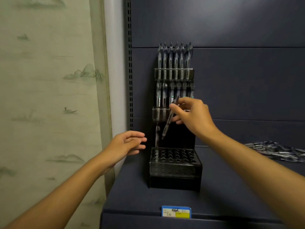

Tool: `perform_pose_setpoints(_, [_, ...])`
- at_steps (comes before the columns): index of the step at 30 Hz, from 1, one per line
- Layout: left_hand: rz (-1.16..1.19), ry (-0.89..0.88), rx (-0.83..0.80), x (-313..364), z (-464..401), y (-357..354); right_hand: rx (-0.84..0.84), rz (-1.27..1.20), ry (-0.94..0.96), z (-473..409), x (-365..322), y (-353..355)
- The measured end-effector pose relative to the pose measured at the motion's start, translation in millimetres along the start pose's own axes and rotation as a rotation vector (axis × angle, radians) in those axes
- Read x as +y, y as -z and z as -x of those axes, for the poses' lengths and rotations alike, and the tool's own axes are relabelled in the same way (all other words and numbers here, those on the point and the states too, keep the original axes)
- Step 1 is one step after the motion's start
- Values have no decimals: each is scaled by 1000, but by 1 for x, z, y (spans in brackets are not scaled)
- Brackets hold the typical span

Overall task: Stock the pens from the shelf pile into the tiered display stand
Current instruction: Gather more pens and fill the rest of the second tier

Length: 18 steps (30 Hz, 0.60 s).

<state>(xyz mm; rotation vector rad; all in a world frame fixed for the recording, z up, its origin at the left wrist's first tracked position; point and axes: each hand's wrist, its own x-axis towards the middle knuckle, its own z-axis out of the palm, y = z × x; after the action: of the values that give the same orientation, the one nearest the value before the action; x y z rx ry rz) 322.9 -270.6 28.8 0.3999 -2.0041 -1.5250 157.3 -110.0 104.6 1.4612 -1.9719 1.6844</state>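
Observation:
A black tiered display stand (175, 169) stands on the dark shelf against the back panel. Its top tier and middle tier hold several pens upright. The bottom tier's holed block has one pen (157, 138) standing in its back left hole. My right hand (191, 114) pinches a pen (168, 123) between thumb and fingers, tilted with its tip down, above the bottom tier's left side. My left hand (127, 143) hovers with relaxed fingers just left of the stand and holds nothing. The pile of pens (277, 151) lies on the shelf at the right.
A blue and yellow price tag (176, 211) sits on the shelf's front edge. A slotted upright (130, 63) runs up the shelf's left side, next to a pale wall with a landscape pattern (49, 80).

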Motion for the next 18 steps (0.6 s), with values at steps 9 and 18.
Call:
perform_pose_setpoints(9, [-23, 42, 28, -19, 14, 3, -72, 70, -41, 18, 31, -19])
perform_pose_setpoints(18, [-124, -69, 26, -18, 22, -4, -158, 269, -76, 23, 43, -42])
